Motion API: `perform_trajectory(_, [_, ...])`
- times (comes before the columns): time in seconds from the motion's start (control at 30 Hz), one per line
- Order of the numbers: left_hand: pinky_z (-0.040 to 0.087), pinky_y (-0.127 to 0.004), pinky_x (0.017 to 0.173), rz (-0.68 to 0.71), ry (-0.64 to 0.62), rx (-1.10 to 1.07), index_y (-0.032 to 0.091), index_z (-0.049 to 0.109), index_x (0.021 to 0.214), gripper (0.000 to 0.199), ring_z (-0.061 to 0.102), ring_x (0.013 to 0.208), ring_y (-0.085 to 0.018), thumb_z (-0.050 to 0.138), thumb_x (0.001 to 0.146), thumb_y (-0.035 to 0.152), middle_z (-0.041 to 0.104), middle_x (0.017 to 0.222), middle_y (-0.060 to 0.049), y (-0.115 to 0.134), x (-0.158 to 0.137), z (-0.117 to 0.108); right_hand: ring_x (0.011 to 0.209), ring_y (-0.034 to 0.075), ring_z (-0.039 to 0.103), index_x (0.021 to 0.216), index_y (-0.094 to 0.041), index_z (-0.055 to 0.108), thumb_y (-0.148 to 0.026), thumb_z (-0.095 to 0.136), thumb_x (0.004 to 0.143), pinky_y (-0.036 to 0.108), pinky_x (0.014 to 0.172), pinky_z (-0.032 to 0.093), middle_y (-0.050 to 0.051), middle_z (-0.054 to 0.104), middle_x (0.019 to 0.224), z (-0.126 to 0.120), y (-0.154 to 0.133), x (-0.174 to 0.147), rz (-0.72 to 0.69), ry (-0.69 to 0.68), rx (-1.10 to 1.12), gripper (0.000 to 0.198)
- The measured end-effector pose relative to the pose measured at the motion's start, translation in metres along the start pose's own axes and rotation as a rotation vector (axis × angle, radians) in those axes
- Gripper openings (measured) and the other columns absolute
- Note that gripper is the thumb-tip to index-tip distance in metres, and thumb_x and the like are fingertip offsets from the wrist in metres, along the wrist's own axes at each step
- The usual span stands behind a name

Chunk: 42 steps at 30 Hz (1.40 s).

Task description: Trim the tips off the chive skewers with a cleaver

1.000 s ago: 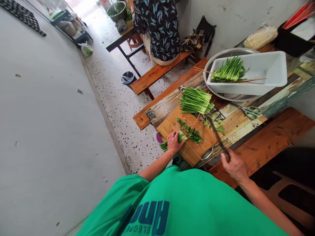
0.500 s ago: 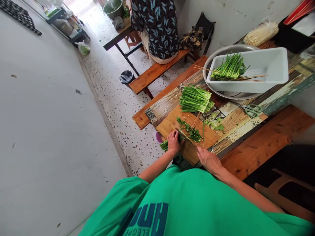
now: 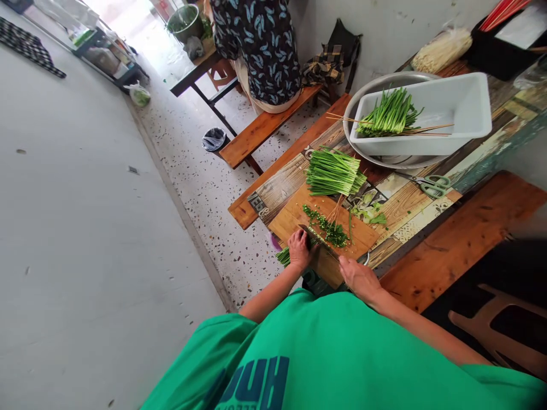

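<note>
My left hand (image 3: pixel 299 249) is closed over a bunch of garlic chives (image 3: pixel 282 257) at the near left edge of the wooden cutting board (image 3: pixel 285 219). In my right hand (image 3: pixel 360 277) is the handle end of a kitchen knife (image 3: pixel 320 240); its blade lies across the bunch, right beside my left fingers. Just beyond the blade is a strip of chopped green bits (image 3: pixel 327 225). Thin wooden skewers (image 3: pixel 336 209) stick out near them, below a neat stack of long chives (image 3: pixel 333 172) at the board's far side.
A white tub (image 3: pixel 465 111) with skewered chives rests in a metal basin (image 3: pixel 354 142). Scissors (image 3: pixel 433 185) and leaf scraps (image 3: pixel 368 210) lie on the table. A person in a patterned shirt (image 3: pixel 273 51) sits on a bench (image 3: pixel 265 128). Another bench (image 3: pixel 457 245) stands at right.
The camera view has shifted slightly, so the table appears a little further left. The knife blade seems tilted slightly differently beside my left fingers. Both hands keep their holds.
</note>
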<state>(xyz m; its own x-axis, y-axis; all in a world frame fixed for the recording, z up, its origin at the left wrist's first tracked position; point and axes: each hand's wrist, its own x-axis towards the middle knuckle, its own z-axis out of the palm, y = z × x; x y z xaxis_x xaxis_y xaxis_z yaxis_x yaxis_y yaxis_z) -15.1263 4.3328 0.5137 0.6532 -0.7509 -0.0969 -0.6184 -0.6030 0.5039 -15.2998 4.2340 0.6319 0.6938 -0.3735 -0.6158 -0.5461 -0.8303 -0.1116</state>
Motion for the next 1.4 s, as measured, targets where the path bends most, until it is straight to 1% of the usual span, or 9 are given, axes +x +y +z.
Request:
perform_trajectory(0.27, [0.036, -0.048, 0.103, 0.034, 0.093, -0.020, 0.014, 0.057, 0.129, 0.059, 0.046, 0.123, -0.034, 0.067, 0.081, 0.047, 0.054, 0.134, -0.018, -0.005, -0.003, 0.009, 0.092, 0.022, 0.068, 0.113, -0.016, 0.050, -0.027, 0.031, 0.100, 0.026, 0.064, 0.040, 0.012, 0.068, 0.101, -0.008, -0.002, 0.004, 0.029, -0.049, 0.018, 0.025])
perform_trajectory(0.5, [0.037, -0.049, 0.100, 0.047, 0.102, -0.066, 0.016, 0.059, 0.126, 0.058, 0.047, 0.120, -0.034, 0.068, 0.080, 0.050, 0.057, 0.127, -0.018, -0.007, -0.001, 0.009, 0.091, 0.023, 0.068, 0.113, -0.016, 0.050, -0.026, 0.034, 0.098, 0.027, 0.063, 0.040, 0.013, 0.068, 0.098, -0.008, 0.002, 0.012, 0.019, -0.069, 0.043, 0.023])
perform_trajectory(0.77, [0.035, -0.048, 0.102, 0.035, 0.046, -0.034, 0.017, 0.055, 0.130, 0.057, 0.046, 0.121, -0.032, 0.064, 0.082, 0.047, 0.056, 0.128, -0.016, -0.006, 0.001, 0.003, 0.089, 0.024, 0.069, 0.112, -0.014, 0.051, -0.025, 0.030, 0.099, 0.028, 0.062, 0.038, 0.014, 0.070, 0.095, -0.014, -0.005, 0.043, 0.002, -0.017, 0.047, 0.027])
perform_trajectory(0.9, [0.036, -0.046, 0.101, 0.002, 0.012, 0.012, 0.016, 0.045, 0.139, 0.069, 0.047, 0.120, -0.032, 0.066, 0.079, 0.044, 0.054, 0.129, -0.017, 0.004, 0.003, -0.005, 0.079, 0.021, 0.068, 0.107, -0.016, 0.052, -0.030, 0.030, 0.100, 0.028, 0.057, 0.031, 0.011, 0.071, 0.088, -0.016, 0.007, 0.052, -0.021, 0.053, 0.097, 0.027])
perform_trajectory(1.03, [0.039, -0.047, 0.098, -0.049, -0.020, 0.061, 0.013, 0.036, 0.144, 0.091, 0.048, 0.117, -0.035, 0.074, 0.067, 0.042, 0.054, 0.126, -0.019, 0.014, 0.008, -0.013, 0.077, 0.019, 0.067, 0.103, -0.017, 0.053, -0.031, 0.032, 0.099, 0.028, 0.056, 0.026, 0.010, 0.071, 0.087, -0.013, 0.021, 0.054, -0.009, 0.137, 0.126, 0.025])
perform_trajectory(1.1, [0.041, -0.048, 0.096, -0.074, -0.005, 0.050, 0.014, 0.036, 0.144, 0.095, 0.049, 0.114, -0.035, 0.076, 0.062, 0.040, 0.054, 0.122, -0.018, 0.016, 0.011, -0.019, 0.076, 0.019, 0.066, 0.102, -0.017, 0.054, -0.031, 0.033, 0.098, 0.028, 0.056, 0.026, 0.010, 0.071, 0.086, -0.013, 0.025, 0.055, 0.011, 0.160, 0.146, 0.026])
perform_trajectory(1.23, [0.043, -0.045, 0.098, -0.069, 0.164, -0.065, 0.018, 0.040, 0.140, 0.090, 0.051, 0.111, -0.031, 0.076, 0.059, 0.035, 0.053, 0.115, -0.013, 0.013, 0.014, -0.043, 0.076, 0.018, 0.065, 0.099, -0.017, 0.057, -0.032, 0.035, 0.097, 0.027, 0.059, 0.027, 0.011, 0.071, 0.086, -0.016, 0.032, 0.057, 0.037, 0.174, 0.185, 0.027])
perform_trajectory(1.3, [0.043, -0.045, 0.101, -0.019, 0.253, -0.135, 0.019, 0.041, 0.139, 0.088, 0.051, 0.113, -0.030, 0.076, 0.059, 0.031, 0.052, 0.116, -0.013, 0.009, 0.012, -0.059, 0.077, 0.018, 0.064, 0.099, -0.017, 0.058, -0.032, 0.036, 0.096, 0.027, 0.060, 0.028, 0.011, 0.071, 0.087, -0.018, 0.036, 0.058, 0.038, 0.169, 0.199, 0.027])
perform_trajectory(1.4, [0.044, -0.045, 0.104, 0.059, 0.337, -0.235, 0.020, 0.039, 0.141, 0.088, 0.050, 0.119, -0.029, 0.073, 0.061, 0.026, 0.051, 0.125, -0.013, 0.005, 0.006, -0.083, 0.078, 0.018, 0.063, 0.100, -0.017, 0.059, -0.032, 0.036, 0.096, 0.027, 0.061, 0.028, 0.010, 0.071, 0.088, -0.017, 0.041, 0.062, 0.030, 0.161, 0.214, 0.027])
